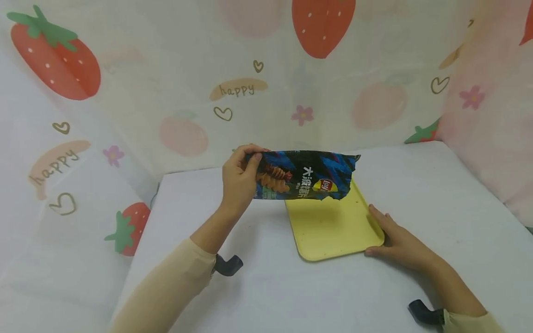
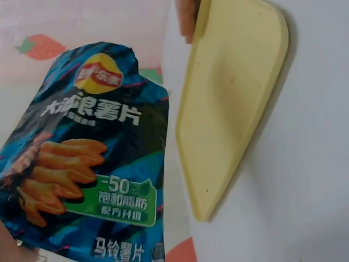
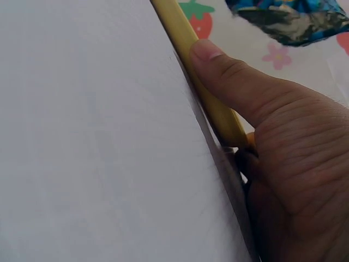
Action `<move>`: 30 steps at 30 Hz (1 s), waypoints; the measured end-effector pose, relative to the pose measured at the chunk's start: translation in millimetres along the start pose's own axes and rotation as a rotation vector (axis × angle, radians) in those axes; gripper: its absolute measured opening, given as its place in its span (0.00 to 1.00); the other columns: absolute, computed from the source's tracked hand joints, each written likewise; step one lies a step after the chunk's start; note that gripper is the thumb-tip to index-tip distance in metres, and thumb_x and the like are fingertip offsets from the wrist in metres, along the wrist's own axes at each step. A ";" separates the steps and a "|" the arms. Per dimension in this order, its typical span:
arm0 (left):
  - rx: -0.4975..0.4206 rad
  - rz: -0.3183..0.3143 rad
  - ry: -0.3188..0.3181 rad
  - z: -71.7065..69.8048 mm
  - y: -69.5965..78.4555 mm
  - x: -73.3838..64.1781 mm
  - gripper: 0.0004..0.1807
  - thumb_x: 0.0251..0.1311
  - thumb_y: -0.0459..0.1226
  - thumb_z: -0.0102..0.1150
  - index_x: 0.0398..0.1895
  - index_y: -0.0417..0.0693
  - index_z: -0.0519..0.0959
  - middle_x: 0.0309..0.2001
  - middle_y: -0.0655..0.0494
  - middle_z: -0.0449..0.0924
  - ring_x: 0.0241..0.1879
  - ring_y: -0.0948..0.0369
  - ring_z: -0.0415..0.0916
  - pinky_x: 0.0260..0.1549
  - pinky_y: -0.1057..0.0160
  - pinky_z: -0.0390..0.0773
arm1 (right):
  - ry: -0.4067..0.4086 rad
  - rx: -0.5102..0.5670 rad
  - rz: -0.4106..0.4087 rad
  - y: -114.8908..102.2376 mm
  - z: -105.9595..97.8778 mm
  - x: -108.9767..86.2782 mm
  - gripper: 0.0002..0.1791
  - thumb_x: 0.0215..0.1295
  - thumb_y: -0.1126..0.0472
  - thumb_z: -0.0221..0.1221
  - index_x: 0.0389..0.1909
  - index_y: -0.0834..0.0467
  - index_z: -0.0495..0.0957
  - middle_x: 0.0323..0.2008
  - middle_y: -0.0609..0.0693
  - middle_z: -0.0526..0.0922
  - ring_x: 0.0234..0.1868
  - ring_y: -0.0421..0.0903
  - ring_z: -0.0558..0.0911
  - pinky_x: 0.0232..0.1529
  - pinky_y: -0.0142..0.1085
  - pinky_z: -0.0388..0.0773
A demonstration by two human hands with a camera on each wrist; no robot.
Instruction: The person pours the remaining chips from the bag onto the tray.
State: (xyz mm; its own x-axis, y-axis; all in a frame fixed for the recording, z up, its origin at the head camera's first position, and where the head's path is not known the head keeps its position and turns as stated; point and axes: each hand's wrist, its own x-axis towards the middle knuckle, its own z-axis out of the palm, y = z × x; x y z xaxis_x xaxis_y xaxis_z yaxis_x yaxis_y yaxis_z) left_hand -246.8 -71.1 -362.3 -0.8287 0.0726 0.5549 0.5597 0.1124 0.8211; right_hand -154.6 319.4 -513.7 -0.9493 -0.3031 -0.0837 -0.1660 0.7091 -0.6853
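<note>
My left hand (image 1: 240,178) pinches one end of a blue and black Lay's potato chip bag (image 1: 308,175) and holds it sideways in the air. Its free end, pointing right, looks ragged; in the right wrist view that end of the bag (image 3: 294,22) shows a dull silvery edge. Beneath and behind it lies a yellow tray (image 1: 337,226) on the white table, with a few small specks on its surface. My right hand (image 1: 401,243) grips the tray's near right corner, thumb on the near rim and fingers along the right side. The bag hides the tray's far part.
A white-covered table (image 1: 200,296) extends around the tray. Behind it hangs a pale cloth (image 1: 266,120) printed with strawberries, hearts and flowers. Dark curved camera mounts (image 1: 228,265) sit at both wrists.
</note>
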 end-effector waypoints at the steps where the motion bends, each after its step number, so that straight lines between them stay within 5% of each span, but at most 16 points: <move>1: 0.002 -0.001 0.000 0.2 -1.0 -1.8 0.08 0.75 0.28 0.51 0.50 0.36 0.79 0.49 0.43 0.83 0.50 0.57 0.81 0.51 0.65 0.81 | 0.001 0.004 -0.003 -0.1 1.0 0.5 0.65 0.54 0.33 0.72 0.83 0.40 0.39 0.83 0.54 0.46 0.79 0.73 0.41 0.71 0.74 0.46; 17: -0.063 0.028 0.062 8.4 0.0 -1.3 0.10 0.74 0.30 0.54 0.54 0.39 0.79 0.52 0.49 0.80 0.55 0.59 0.79 0.55 0.65 0.80 | -0.008 -0.012 0.003 -1.3 5.0 -0.3 0.65 0.54 0.32 0.71 0.83 0.40 0.39 0.83 0.53 0.46 0.78 0.74 0.42 0.70 0.74 0.47; 26: -0.118 0.047 0.106 11.2 2.5 -4.3 0.08 0.74 0.28 0.53 0.51 0.34 0.76 0.49 0.42 0.80 0.49 0.56 0.80 0.48 0.65 0.82 | -0.009 -0.019 -0.010 -4.7 -0.7 -0.6 0.65 0.54 0.32 0.71 0.84 0.40 0.39 0.83 0.53 0.45 0.78 0.74 0.42 0.70 0.74 0.48; 30: -0.127 0.046 0.078 13.1 0.5 -3.5 0.08 0.73 0.27 0.53 0.51 0.32 0.76 0.49 0.37 0.80 0.49 0.57 0.81 0.50 0.65 0.82 | -0.009 -0.006 0.003 -3.5 -1.1 -2.3 0.65 0.54 0.33 0.71 0.84 0.40 0.39 0.83 0.53 0.45 0.79 0.74 0.41 0.70 0.75 0.47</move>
State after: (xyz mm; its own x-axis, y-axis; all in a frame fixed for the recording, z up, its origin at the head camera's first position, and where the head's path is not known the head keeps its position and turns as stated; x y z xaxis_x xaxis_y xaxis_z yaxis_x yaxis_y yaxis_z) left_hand -243.6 -58.3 -365.5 -0.8025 -0.0029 0.5967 0.5967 -0.0159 0.8023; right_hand -152.0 318.3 -510.4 -0.9473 -0.3069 -0.0920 -0.1653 0.7139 -0.6804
